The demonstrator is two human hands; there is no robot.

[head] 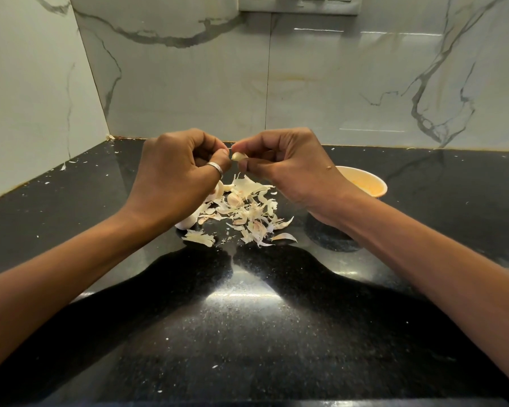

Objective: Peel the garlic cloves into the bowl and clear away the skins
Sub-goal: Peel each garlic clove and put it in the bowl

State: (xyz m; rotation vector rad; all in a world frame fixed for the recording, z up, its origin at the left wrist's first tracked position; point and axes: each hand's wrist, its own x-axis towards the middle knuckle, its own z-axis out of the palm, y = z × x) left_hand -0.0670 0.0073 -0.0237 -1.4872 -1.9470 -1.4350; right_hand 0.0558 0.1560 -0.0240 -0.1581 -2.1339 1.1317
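Observation:
A pale garlic clove [239, 156] is pinched between the thumb and fingers of my right hand [288, 164], held above the counter. My left hand [177, 171], with a ring on its thumb, has its fingers curled and pinches at the clove's tip or skin. Below both hands lies a heap of papery garlic skins [247, 212], with a few unpeeled cloves [234, 198] among them and more partly hidden under my left wrist. A yellow bowl [370, 183] stands to the right, mostly behind my right wrist; its contents are hidden.
The black speckled counter [247, 318] runs to marble-tiled walls at the back and left, forming a corner. Small skin flecks are scattered across the counter. A switch panel [299, 4] is on the back wall above.

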